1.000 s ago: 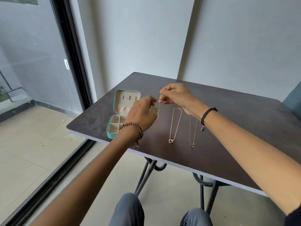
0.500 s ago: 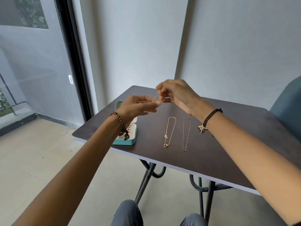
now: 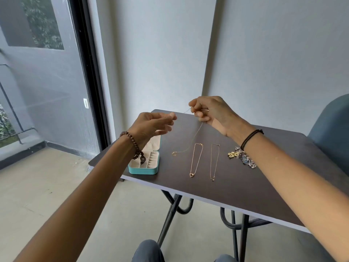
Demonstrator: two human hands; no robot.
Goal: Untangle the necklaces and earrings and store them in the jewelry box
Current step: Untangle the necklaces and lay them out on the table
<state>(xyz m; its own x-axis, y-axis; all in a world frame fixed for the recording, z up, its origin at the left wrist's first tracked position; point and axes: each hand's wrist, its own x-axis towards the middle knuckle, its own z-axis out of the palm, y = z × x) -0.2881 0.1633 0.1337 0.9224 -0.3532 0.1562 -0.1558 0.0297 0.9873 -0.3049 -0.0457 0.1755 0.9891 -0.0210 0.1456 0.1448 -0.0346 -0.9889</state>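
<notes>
My right hand [image 3: 213, 114] is raised over the far side of the table and pinches a thin gold necklace [image 3: 190, 144]. Its chain hangs down to a small pendant lying on the tabletop. A short stretch of chain runs from my right fingers toward the fingertips of my left hand [image 3: 153, 123], which pinch its end. The teal jewelry box [image 3: 143, 170] lies open below my left wrist, partly hidden by it. Two more gold necklaces [image 3: 196, 159] [image 3: 215, 161] lie straight, side by side. A tangled pile of earrings [image 3: 241, 156] sits beside my right wrist.
The dark tabletop [image 3: 245, 190] stands on black metal legs, with its front edge close to my knees. A blue chair [image 3: 332, 129] stands at the right. A glass door with a black frame [image 3: 88, 72] is at the left, and a grey wall lies behind.
My hands moved apart, stretching the chain between them, and the pendant now rests on the table. My head tilted up, bringing the earring pile into view.
</notes>
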